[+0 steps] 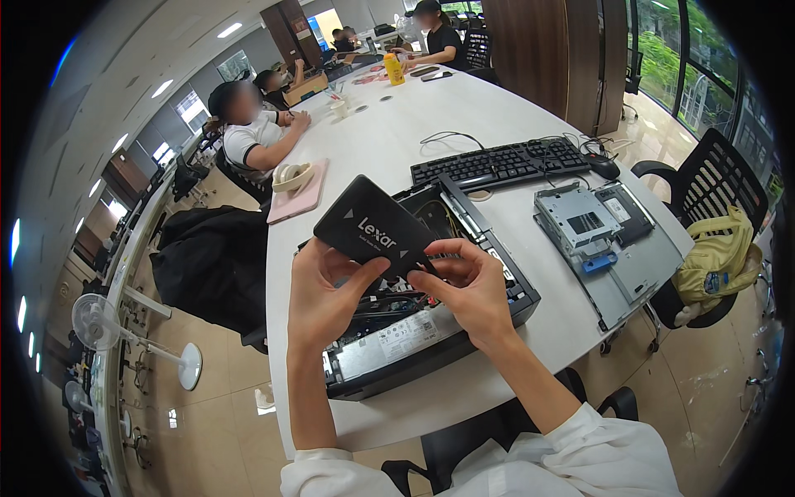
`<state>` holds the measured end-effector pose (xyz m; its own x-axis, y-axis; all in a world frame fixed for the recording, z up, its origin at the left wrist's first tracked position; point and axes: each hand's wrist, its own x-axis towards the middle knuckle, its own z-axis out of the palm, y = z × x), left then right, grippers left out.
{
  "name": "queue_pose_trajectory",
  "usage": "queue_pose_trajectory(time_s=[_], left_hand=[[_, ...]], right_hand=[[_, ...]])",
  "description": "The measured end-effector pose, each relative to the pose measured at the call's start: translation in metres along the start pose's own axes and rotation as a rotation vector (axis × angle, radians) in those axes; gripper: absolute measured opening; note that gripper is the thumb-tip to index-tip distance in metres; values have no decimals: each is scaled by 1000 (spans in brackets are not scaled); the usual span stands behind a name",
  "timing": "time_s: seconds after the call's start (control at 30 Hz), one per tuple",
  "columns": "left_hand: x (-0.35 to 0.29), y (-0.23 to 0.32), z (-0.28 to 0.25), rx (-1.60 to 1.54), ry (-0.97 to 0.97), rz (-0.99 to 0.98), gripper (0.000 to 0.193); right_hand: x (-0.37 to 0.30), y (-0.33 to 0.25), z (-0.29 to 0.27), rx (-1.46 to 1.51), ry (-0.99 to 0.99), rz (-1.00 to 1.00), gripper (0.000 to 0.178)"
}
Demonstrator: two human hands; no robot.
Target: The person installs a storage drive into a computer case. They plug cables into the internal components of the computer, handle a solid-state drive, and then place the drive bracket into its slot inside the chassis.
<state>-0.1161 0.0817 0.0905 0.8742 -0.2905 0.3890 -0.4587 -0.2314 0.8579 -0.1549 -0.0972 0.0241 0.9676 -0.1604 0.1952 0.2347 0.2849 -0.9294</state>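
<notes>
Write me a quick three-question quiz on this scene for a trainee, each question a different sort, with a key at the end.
1. Multiple choice: what do the left hand and right hand hold between them?
a) a pair of headphones
b) a flat black drive
c) a yellow bottle

2. True or false: the open computer case stands to the left of the metal panel.

3. Fill in the blank: the cream headset on the table rests on a flat ____ item.

Key: 1 b; 2 true; 3 pink.
</notes>
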Motion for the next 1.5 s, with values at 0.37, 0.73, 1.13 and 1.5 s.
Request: queue_pose_trajectory(time_s=[0.37, 0.73, 1.13, 1.5], left_hand=[[6, -8, -7, -185, -49, -68, 45], [2, -11, -6, -157, -121, -67, 38], [8, -12, -12, -159, -135, -177, 40], [12, -22, -16, -195, -26, -202, 43]], right_hand=[[-3, 0, 4, -59, 3, 6, 36], [-6, 4, 4, -22, 48, -74, 37], [-3, 2, 4, -48, -46, -38, 38], [-17, -47, -33, 170, -59, -440, 22]])
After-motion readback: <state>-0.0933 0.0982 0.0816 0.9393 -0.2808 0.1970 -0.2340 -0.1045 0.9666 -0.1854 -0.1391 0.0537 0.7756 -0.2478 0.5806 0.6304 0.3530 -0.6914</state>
